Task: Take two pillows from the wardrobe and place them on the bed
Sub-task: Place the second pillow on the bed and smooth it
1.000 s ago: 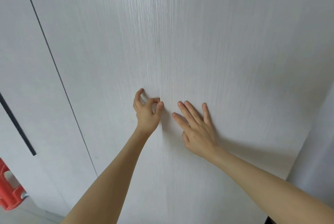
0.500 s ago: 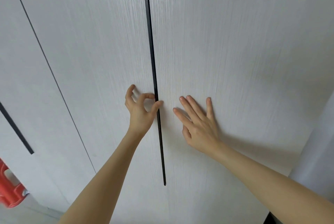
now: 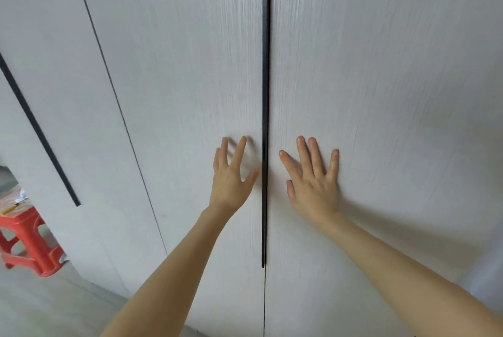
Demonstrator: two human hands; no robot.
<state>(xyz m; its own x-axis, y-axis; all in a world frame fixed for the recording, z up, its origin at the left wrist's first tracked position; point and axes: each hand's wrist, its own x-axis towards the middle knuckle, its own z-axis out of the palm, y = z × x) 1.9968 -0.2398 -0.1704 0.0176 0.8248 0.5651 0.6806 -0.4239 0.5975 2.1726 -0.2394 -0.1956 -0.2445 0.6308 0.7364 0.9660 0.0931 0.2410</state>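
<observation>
Both hands are spread flat on the closed pale wood-grain wardrobe, left hand apparently touching, right hand pressed at 3 o'clock of the black vertical handle strip; pillows unseen.

Head-worn view, close, facing closed wardrobe doors squarely.

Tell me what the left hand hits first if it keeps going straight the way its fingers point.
Nothing new: the left hand already looks flat on the left wardrobe door; its fingers would just slide up the panel.
</observation>
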